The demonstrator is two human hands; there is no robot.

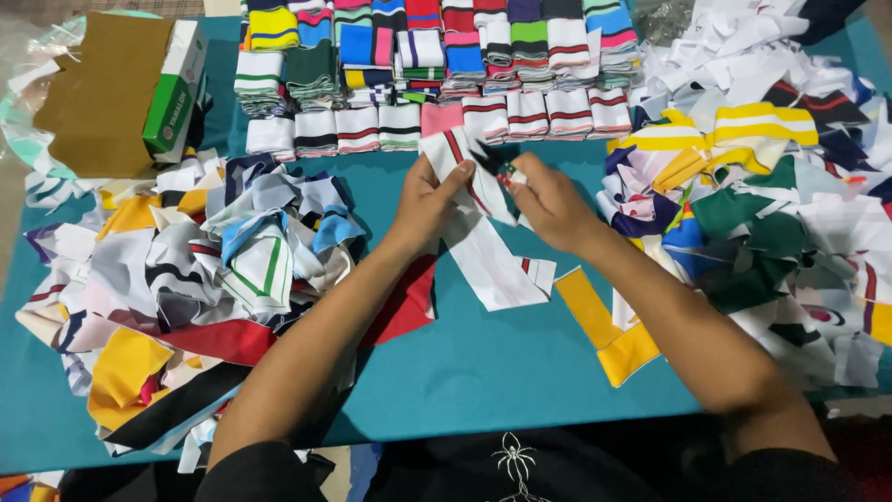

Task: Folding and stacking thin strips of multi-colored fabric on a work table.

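Note:
My left hand (pixel 426 197) pinches the upper end of a long white knit strip with a red and black stripe (pixel 483 251), which hangs down onto the teal table cover (pixel 483 363). My right hand (pixel 548 200) holds a small dark cutting tool with a red and green grip (pixel 494 165) against the strip's top edge. Under the strip lie a red fabric piece (pixel 407 302) and a yellow and white piece (pixel 609 330).
Neat folded stacks of striped ribbed bands (pixel 437 70) fill the far side. A loose heap of fabric pieces (pixel 186 288) lies at left, another heap (pixel 771 214) at right. A brown cardboard sheet (pixel 98 93) and a green and white box (pixel 175 88) sit far left.

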